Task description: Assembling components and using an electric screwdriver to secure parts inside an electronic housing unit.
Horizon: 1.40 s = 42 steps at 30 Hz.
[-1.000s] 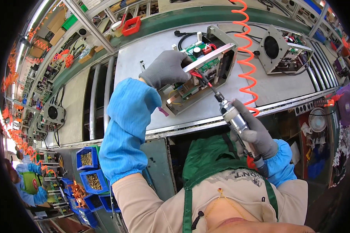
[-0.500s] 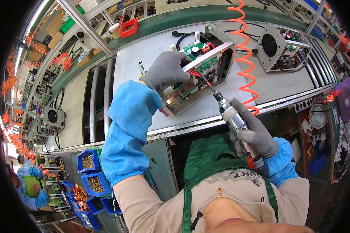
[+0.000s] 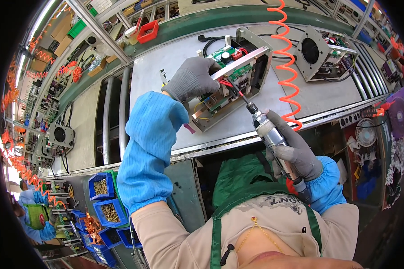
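The left hand (image 3: 194, 80) grips a metal bar (image 3: 244, 62) on the electronic unit (image 3: 243, 80) just right of it; the right hand (image 3: 297, 151) holds a power driver (image 3: 269, 131). Likely step: screwdriving, calling next for steady alignment.

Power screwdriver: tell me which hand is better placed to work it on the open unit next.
Right, probably: the right hand grips the power screwdriver, its bit pointing toward the open unit. The left hand holds the unit's metal bar, so it seems suited to steadying.
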Motion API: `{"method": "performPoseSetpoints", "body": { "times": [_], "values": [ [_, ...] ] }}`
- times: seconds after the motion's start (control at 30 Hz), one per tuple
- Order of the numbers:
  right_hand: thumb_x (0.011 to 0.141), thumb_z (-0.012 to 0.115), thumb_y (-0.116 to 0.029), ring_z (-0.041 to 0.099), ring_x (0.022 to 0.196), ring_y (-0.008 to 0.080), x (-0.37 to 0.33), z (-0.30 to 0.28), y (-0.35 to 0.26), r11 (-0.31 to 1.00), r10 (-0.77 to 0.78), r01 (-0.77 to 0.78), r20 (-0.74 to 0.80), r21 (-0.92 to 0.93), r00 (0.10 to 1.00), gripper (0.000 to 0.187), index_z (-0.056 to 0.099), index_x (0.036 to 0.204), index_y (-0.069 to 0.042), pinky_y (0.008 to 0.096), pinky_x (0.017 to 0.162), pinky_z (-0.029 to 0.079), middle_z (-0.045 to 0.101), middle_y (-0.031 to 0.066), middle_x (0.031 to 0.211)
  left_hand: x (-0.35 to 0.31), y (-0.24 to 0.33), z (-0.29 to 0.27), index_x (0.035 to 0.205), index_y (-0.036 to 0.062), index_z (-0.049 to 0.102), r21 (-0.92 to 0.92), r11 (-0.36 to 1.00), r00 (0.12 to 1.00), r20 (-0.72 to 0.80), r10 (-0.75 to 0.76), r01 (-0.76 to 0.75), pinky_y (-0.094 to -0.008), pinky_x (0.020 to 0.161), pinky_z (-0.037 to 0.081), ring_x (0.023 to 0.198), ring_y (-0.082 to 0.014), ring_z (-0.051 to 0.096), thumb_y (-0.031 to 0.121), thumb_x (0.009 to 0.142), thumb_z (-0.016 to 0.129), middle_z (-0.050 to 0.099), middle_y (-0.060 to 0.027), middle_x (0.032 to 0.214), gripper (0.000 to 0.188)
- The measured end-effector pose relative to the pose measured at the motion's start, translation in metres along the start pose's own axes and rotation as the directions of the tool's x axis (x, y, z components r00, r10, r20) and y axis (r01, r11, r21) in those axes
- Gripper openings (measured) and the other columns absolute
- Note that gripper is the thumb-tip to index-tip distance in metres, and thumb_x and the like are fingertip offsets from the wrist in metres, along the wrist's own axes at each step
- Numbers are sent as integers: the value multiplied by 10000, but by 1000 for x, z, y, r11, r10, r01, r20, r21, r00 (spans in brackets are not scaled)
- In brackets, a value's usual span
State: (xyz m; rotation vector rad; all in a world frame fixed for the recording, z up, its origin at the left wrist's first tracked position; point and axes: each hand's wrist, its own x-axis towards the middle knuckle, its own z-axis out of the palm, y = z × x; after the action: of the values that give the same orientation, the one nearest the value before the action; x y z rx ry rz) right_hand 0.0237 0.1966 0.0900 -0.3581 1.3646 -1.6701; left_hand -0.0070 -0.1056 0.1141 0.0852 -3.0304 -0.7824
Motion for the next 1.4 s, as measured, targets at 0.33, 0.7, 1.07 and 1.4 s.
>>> {"method": "performPoseSetpoints", "body": {
  "times": [0.33,0.7,1.07,1.4],
  "values": [
    [720,546,-119,558,517,137,1,-10,-2,997,37,-39,35,64,999,873,202,1519,-193,261,488,506,551,114,859,-2,0,-1,1094,-25,659,-22,1000,1000,-13,-2,1,-310,814,515,838,-238,671,150,690,682,694,-182,949,442],
    [731,544,-131,570,518,143,-1,-11,1,999,35,-35,22,40,999,871,190,1523,-212,267,476,509,549,117,853,-9,9,0,1092,-17,640,-21,999,999,24,-25,26,-342,799,511,860,-254,659,192,713,671,679,-176,963,434],
    [695,706,-384,589,512,145,-2,-12,-1,998,37,-38,22,47,999,1012,163,1523,-175,261,457,523,583,122,837,-11,18,21,1261,127,535,240,971,987,-158,14,25,-425,875,476,965,-355,592,247,728,646,624,-163,960,557],
    [721,546,-113,556,508,161,1,-9,2,999,23,-24,23,36,999,855,232,1513,-191,278,474,510,553,144,919,-4,13,15,1142,59,647,177,980,994,-70,-83,95,-384,894,502,962,-314,656,350,673,721,682,-174,986,557]
  ]
}}
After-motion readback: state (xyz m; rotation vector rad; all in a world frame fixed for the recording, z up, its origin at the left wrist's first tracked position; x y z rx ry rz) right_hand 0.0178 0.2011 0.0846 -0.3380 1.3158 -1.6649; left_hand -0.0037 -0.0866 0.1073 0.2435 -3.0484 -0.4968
